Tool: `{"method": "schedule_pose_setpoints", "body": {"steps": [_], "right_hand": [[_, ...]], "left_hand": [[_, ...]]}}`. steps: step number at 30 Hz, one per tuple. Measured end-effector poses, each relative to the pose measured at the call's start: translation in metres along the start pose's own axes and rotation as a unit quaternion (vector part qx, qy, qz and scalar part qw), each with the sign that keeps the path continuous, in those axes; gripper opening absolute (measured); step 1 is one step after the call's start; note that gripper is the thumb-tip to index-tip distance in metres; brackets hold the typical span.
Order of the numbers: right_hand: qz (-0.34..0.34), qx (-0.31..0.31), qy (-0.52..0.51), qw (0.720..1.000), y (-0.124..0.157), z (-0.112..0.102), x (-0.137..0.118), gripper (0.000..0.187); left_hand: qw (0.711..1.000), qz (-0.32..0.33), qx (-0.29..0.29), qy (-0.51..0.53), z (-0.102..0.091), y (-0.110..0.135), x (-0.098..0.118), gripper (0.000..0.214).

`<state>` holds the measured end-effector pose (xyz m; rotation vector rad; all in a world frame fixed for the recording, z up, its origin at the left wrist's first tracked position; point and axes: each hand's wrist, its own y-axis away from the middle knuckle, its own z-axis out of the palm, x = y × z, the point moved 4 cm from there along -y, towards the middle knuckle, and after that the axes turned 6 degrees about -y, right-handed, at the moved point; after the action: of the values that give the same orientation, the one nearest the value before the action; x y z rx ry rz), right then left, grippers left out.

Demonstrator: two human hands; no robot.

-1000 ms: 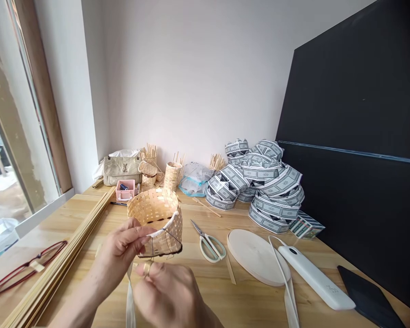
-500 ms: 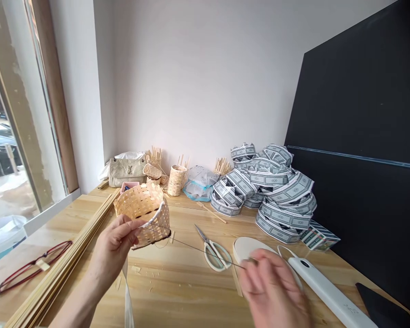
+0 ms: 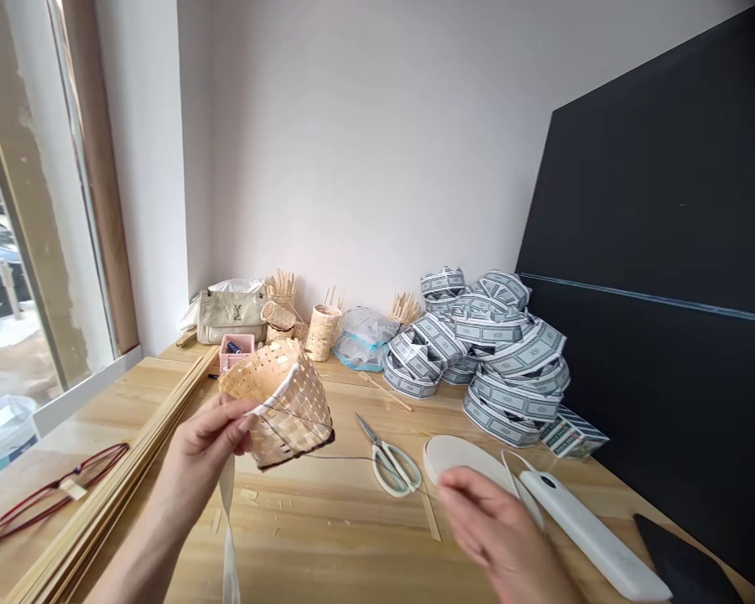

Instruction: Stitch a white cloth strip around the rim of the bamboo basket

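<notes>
My left hand (image 3: 209, 442) holds a small woven bamboo basket (image 3: 282, 403) tipped on its side above the wooden table (image 3: 327, 537), thumb and fingers pinched on its rim with a white ribbon (image 3: 229, 545) hanging down from there. A thin dark thread (image 3: 346, 458) runs from the basket's rim to the right, towards my right hand (image 3: 500, 533). The right hand is low at the right, blurred, fingers curled as if pinching the thread's end. It hovers in front of a white oval spool (image 3: 462, 457) and beside white-handled scissors (image 3: 391, 460).
Red glasses (image 3: 50, 491) and long bamboo strips (image 3: 119, 482) lie at the left. A white power bank (image 3: 588, 524) and a dark tablet (image 3: 698, 562) lie at the right. At the back stand patterned ribbon rolls (image 3: 491, 352), small baskets (image 3: 323, 330), a pink box (image 3: 236, 348) and a handbag (image 3: 230, 313).
My right hand went from beside the basket out to the right, drawing the thread taut, and now sits slightly lower with the thread slack. The basket has tilted further in my left hand.
</notes>
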<state>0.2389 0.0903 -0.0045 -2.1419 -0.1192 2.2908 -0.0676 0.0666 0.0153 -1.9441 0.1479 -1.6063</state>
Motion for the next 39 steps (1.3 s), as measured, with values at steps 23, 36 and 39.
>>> {"method": "schedule_pose_setpoints", "body": {"steps": [23,36,39], "right_hand": [[-0.306,-0.045,0.199,0.930,-0.003,0.114,-0.017,0.017],[-0.124,-0.102,0.131,0.978,-0.021,0.085,-0.010,0.014],[-0.111,-0.041,0.096,0.988,-0.023,0.076,-0.002,0.015]], "left_hand": [[0.997,-0.031,-0.015,0.068,-0.003,0.010,-0.010,0.017],[0.987,-0.085,0.033,0.136,-0.010,0.008,-0.004,0.020],[0.976,-0.114,0.055,0.178,-0.010,0.006,-0.004,0.022]]}}
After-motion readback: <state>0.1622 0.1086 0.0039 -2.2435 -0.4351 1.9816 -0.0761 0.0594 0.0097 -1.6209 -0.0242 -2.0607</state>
